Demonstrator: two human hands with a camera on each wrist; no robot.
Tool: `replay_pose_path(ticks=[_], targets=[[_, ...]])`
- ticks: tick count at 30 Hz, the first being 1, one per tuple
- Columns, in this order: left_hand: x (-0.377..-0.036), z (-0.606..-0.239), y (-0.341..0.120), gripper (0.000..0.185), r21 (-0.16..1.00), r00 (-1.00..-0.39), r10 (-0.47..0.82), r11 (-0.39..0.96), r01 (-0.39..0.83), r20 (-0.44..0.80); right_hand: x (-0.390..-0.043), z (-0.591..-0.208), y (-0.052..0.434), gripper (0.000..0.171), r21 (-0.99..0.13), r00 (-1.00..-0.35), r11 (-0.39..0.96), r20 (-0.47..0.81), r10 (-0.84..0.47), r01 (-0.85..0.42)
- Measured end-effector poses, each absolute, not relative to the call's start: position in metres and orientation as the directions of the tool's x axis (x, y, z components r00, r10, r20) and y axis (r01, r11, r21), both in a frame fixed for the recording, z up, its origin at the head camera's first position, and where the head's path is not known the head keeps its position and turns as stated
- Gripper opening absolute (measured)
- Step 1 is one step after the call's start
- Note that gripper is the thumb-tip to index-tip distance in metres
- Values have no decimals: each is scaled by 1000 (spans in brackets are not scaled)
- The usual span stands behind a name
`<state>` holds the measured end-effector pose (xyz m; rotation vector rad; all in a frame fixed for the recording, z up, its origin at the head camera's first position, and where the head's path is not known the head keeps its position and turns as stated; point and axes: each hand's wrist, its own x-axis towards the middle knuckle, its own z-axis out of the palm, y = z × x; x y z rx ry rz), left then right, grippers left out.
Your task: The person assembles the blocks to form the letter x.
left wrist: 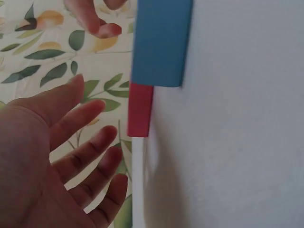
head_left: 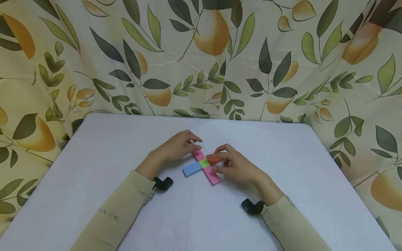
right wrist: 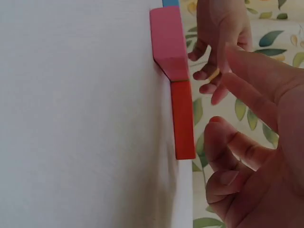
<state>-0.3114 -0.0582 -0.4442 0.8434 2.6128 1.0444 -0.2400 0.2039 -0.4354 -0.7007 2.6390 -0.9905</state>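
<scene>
Flat blocks form a cross on the white table in the head view. A green block [head_left: 204, 163] sits at its middle, with a pink block [head_left: 198, 154] behind, another pink block [head_left: 212, 176] in front, a blue block [head_left: 192, 169] to the left and an orange block [head_left: 213, 160] to the right. My left hand [head_left: 176, 146] hovers by the rear pink block; its loosely bent fingers show a gap from the blocks in the left wrist view. Over the orange block my right hand [head_left: 238, 166] hangs, holding nothing, some fingers more bent in the right wrist view [right wrist: 273, 147].
The white table [head_left: 132, 223] stretches around the blocks, its far edge against a curtain [head_left: 201, 87] printed with fruit and leaves. A small black camera is strapped at the left wrist [head_left: 164, 184] and another black camera [head_left: 252, 207] at the right.
</scene>
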Motion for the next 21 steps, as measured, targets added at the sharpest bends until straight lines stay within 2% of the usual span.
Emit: replay_pose_path(ticks=[9, 14, 21], targets=[[-312, -424, -64, 46, 662, -829, 558, 605, 443, 45, -246, -425, 218, 46, -672, -879, 616, 114, -463, -412], [-309, -415, -69, 52, 631, -823, 566, 619, 467, 53, -252, -423, 218, 49, -678, -892, 629, 91, -443, -381], [-304, -413, -77, 60, 599, -828, 560, 663, 449, 1, -257, -416, 215, 54, -680, -918, 659, 54, -393, -321]])
